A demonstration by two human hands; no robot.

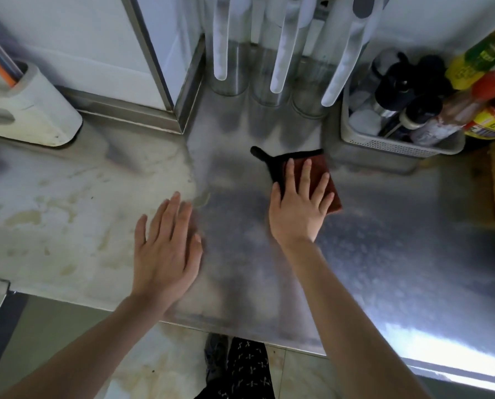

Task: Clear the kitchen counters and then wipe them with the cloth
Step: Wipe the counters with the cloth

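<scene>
We log our right hand [298,205] flat on the cloth [331,185], left hand [167,249] spread on the steel surface [384,254].

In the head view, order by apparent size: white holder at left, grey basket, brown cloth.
White holder and grey basket: look alike, not ranked.
Then brown cloth, smallest, partly under the right hand.

Left hand [167,246] flat, fingers straight; right hand [299,201] flat, fingers spread; both forearms extended forward.
</scene>
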